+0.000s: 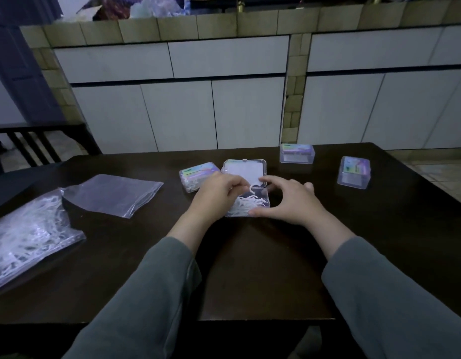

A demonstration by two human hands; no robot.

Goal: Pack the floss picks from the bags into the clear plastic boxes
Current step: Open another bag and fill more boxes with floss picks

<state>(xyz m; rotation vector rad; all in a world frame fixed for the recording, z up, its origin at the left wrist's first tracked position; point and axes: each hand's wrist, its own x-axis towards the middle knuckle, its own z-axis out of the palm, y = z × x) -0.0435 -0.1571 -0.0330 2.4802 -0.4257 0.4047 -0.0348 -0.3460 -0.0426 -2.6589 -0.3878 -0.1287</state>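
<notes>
An open clear plastic box [260, 206] sits mid-table with its lid [244, 172] tipped back, and white floss picks [247, 203] lie inside. My left hand [216, 195] pinches one floss pick [251, 189] just above the box. My right hand [288, 200] curls round the box's right side, thumb at its front corner. A closed box with picks in it [195, 178] lies just left of the open one. On the far left lies a clear bag full of floss picks [27, 237], with a flat, seemingly empty bag [113, 193] beside it.
Two more closed clear boxes with colourful labels stand at the back right of the dark table [250, 268], one [297, 153] near the far edge, the other [354, 172] to its right. A dark chair [40, 143] stands at the left; white cabinets lie behind.
</notes>
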